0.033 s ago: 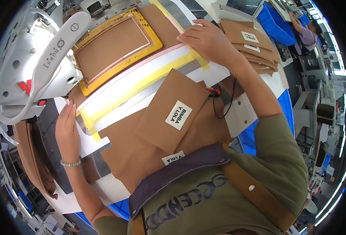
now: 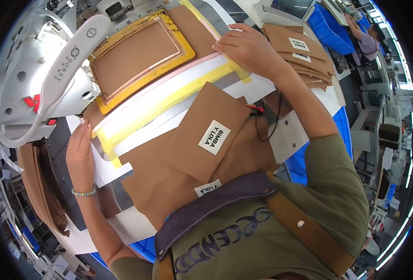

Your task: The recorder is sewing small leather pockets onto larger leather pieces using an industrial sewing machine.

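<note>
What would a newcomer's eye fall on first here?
Probably the bright yellow frame, upper left of centre, over a brown sheet. The left hand is at that sheet's near left corner, the right hand at its right edge. Nearer the body, a brown piece bears a white label.

Brt ctr, blk fisheye edges
</note>
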Available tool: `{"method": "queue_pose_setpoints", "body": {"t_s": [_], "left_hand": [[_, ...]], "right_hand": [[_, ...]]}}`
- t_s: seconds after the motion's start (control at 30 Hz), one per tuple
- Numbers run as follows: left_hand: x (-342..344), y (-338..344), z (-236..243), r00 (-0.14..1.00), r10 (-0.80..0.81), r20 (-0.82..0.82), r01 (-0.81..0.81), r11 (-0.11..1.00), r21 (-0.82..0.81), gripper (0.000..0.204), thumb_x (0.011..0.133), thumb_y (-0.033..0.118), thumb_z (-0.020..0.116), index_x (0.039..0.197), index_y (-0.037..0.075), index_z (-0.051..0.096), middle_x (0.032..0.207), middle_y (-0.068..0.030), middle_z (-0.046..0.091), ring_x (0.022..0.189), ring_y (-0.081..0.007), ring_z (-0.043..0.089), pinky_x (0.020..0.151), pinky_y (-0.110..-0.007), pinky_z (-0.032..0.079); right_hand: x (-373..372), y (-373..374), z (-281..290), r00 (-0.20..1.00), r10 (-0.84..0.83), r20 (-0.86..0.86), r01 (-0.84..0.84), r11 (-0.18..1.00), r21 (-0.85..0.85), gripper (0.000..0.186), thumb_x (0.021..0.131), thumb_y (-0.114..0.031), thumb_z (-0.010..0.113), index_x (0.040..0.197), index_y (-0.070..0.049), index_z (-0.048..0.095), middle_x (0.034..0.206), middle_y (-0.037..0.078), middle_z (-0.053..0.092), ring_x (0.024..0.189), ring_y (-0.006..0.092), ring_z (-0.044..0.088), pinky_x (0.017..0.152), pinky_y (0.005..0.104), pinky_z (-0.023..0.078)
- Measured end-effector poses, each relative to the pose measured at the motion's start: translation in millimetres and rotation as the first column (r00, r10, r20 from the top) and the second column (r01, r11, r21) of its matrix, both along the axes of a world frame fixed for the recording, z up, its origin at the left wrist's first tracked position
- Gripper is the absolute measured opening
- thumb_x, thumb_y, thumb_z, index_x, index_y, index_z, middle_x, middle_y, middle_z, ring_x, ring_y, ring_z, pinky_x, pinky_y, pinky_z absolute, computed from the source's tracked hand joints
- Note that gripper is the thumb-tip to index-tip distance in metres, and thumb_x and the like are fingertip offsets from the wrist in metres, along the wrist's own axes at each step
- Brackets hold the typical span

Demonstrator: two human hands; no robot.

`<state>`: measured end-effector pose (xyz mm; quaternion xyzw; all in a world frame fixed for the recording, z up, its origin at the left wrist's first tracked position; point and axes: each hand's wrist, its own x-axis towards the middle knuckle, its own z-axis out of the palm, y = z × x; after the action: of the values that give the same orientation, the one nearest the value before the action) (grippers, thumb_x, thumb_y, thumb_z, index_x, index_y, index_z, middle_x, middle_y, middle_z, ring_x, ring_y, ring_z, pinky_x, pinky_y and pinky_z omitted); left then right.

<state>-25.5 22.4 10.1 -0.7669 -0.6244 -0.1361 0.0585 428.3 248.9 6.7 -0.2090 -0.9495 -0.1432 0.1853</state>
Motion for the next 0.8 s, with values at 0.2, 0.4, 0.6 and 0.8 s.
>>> {"method": "queue_pose_setpoints", "body": {"t_s": [0.2, 0.4, 0.6, 0.8], "left_hand": [[-9, 10, -9, 0.986, -0.050, -0.158, 0.066, 0.993, 0.094, 0.029, 0.086, -0.003, 0.065, 0.115, -0.002, 0.071, 0.119, -0.0145, 0.072, 0.109, -0.0302, 0.069, 0.095, -0.039, 0.057], [-6, 20, -15, 0.977, 0.016, -0.214, 0.049, 0.954, 0.296, 0.026, 0.086, -0.005, 0.069, 0.112, -0.001, 0.071, 0.112, -0.0129, 0.073, 0.105, -0.0304, 0.069, 0.091, -0.040, 0.057], [-6, 19, -16, 0.972, 0.065, -0.226, 0.013, 0.945, 0.326, 0.024, 0.084, -0.001, 0.072, 0.108, 0.000, 0.071, 0.109, -0.0094, 0.073, 0.103, -0.0294, 0.069, 0.090, -0.039, 0.057], [-4, 16, -16, 0.971, 0.076, -0.227, -0.014, 0.964, 0.265, 0.026, 0.084, -0.002, 0.071, 0.109, 0.000, 0.071, 0.112, -0.0099, 0.072, 0.108, -0.0294, 0.067, 0.092, -0.040, 0.056]], "right_hand": [[-11, 11, 0, 0.998, 0.060, -0.006, -0.060, 0.996, 0.064, 0.013, 0.083, -0.008, 0.069, 0.096, -0.007, 0.074, 0.095, 0.001, 0.071, 0.096, 0.0203, 0.067, 0.100, 0.0375, 0.050], [-26, 33, 4, 0.993, 0.076, -0.088, -0.056, 0.975, 0.214, 0.016, 0.077, -0.006, 0.070, 0.093, -0.006, 0.071, 0.093, 0.001, 0.069, 0.095, 0.0210, 0.066, 0.090, 0.0351, 0.052], [-26, 30, 0, 0.996, 0.065, -0.059, -0.053, 0.980, 0.192, 0.016, 0.076, -0.006, 0.070, 0.092, -0.006, 0.067, 0.094, 0.002, 0.067, 0.096, 0.0203, 0.066, 0.090, 0.0342, 0.052], [-22, 21, -6, 0.996, 0.061, -0.058, -0.052, 0.988, 0.145, 0.016, 0.077, -0.006, 0.069, 0.092, -0.007, 0.066, 0.095, 0.002, 0.067, 0.097, 0.0193, 0.065, 0.090, 0.0332, 0.051]]}}
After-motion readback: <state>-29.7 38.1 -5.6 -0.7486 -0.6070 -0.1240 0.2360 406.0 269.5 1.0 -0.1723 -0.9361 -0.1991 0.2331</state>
